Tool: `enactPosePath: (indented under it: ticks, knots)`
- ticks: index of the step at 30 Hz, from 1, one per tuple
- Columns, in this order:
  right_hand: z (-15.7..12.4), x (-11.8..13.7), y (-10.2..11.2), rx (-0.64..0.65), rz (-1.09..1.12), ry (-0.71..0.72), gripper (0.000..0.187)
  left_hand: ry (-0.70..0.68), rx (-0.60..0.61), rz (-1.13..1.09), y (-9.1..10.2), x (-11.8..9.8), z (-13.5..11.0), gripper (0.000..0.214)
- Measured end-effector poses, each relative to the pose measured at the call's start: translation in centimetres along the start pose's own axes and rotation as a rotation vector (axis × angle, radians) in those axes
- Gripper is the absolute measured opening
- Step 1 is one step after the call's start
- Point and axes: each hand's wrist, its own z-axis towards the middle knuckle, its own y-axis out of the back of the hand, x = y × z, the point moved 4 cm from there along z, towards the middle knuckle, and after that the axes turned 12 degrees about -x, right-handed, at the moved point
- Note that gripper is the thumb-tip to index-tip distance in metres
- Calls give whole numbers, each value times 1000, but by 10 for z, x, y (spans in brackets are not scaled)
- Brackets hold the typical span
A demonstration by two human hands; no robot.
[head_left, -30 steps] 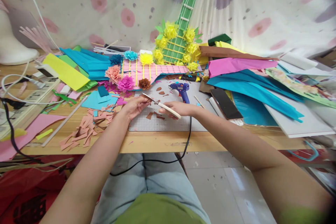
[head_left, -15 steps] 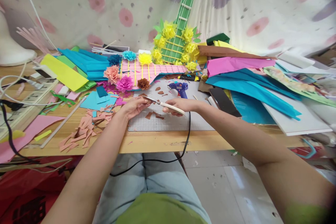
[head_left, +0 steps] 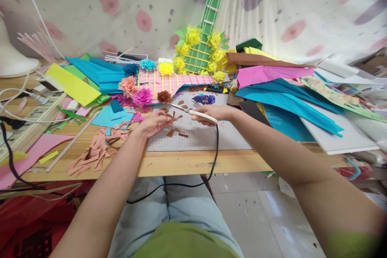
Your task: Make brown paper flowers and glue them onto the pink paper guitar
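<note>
My right hand [head_left: 211, 112] is closed round the cream handles of a pair of scissors [head_left: 193, 112], whose blades point left. My left hand [head_left: 154, 123] pinches a small brown paper piece [head_left: 168, 116] just left of the blade tips, over a grey cutting mat [head_left: 211, 137]. Brown paper cuttings [head_left: 177, 132] lie on the mat under and beyond my hands. A blue glue gun [head_left: 204, 99] lies just behind my right hand, and its black cord [head_left: 216, 149] hangs over the table edge.
A paper guitar [head_left: 181, 78] with a green neck and paper flowers stands behind the mat. Teal, pink and yellow paper sheets [head_left: 287, 100] are piled right and left. Pink scraps [head_left: 96, 149] litter the wooden table [head_left: 181, 163]. A dark phone [head_left: 252, 109] lies by my right forearm.
Both hands drifted slightly away from me with the scissors. The brown piece sits lower in my left fingers, apart from the blades.
</note>
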Motion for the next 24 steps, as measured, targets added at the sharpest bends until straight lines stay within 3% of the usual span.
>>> enactPosePath:
  ticks: [4, 7, 9, 11, 14, 21, 24]
  knots:
    - [2, 7, -13, -111, 188, 31, 31, -253, -60, -4, 0, -7, 2, 41]
    - [15, 10, -34, -144, 489, -48, 19, -419, -56, 35, 1, -10, 2, 44]
    - [25, 10, -48, -122, 714, -147, 15, -477, -39, 54, 1, -11, 0, 43]
    - [35, 9, -60, -60, 894, -241, 23, -509, -44, 60, 2, -12, -1, 42]
    - [43, 11, -68, 15, 1062, -303, 28, -526, -59, 71, 4, -13, -1, 42]
    - [42, 18, -66, -85, 1135, -311, 14, -543, -20, 92, 1, -14, -1, 43]
    - [44, 20, -64, -151, 995, -192, 9, -508, 8, 59, -1, -14, -4, 47]
